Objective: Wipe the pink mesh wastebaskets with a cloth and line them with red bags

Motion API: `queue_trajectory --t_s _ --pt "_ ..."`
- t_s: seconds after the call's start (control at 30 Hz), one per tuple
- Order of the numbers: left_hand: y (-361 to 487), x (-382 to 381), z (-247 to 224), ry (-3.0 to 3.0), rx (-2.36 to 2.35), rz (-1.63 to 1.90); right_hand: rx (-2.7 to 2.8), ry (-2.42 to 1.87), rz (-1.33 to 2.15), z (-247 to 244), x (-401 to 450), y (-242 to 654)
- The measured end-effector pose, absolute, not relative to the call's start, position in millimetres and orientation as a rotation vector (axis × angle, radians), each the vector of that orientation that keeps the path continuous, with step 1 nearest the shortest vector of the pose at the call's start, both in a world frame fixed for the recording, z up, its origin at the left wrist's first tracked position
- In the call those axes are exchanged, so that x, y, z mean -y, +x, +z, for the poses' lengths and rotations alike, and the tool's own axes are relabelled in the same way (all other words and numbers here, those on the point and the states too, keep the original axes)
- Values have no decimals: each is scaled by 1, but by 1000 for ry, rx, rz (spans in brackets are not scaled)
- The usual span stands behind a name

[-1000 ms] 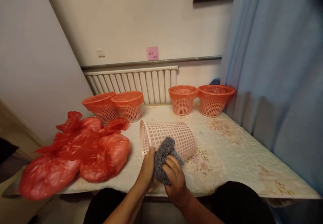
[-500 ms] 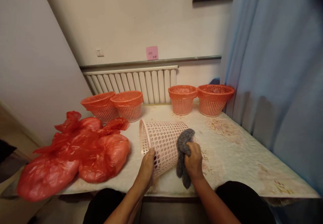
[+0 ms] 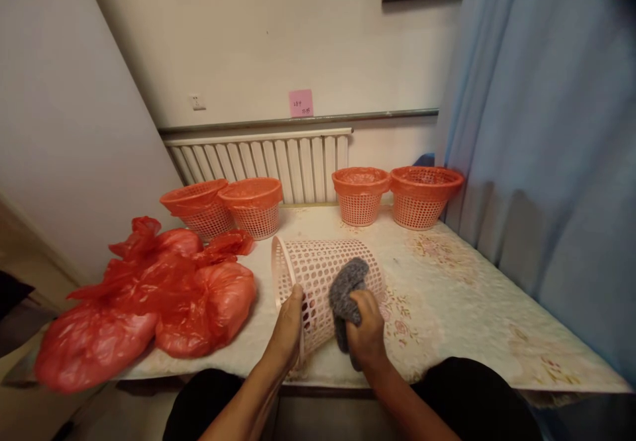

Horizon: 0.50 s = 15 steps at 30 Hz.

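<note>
A pale pink plastic wastebasket (image 3: 318,262) with a holed wall lies on its side in front of me, its mouth facing left. Gripping its rim at the near side is my left hand (image 3: 289,325), thumb outside and the other fingers hidden. My right hand (image 3: 366,328) is closed around a bunched grey cloth (image 3: 348,289), which lies against the basket's side wall. Part of the cloth hangs down below the fist.
Several tied red plastic bags (image 3: 173,295) are heaped at the left. Behind stand baskets lined with red bags, two at the left (image 3: 256,219) and two at the right (image 3: 360,209). A flowered cloth (image 3: 457,308) covers the table; a blue curtain (image 3: 536,163) hangs at the right.
My right hand and the grey cloth have moved left along the basket's wall, from near its base toward the middle. My left hand keeps its hold on the rim.
</note>
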<state>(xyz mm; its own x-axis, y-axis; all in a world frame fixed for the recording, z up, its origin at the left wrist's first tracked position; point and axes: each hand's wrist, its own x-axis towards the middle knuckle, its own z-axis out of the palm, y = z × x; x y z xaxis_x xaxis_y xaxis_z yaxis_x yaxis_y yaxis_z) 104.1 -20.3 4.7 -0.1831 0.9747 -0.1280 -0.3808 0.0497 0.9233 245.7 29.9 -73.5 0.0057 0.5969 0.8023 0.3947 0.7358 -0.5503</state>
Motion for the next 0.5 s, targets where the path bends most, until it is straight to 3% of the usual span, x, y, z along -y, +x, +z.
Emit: queue_trajectory --t_s 0.17,0.5 --pt "101 18 4 922 -1216 1521 1877 -530 236 -73 14 221" --pt "88 28 -33 1159 -1418 1507 1941 -529 277 -85 15 217"
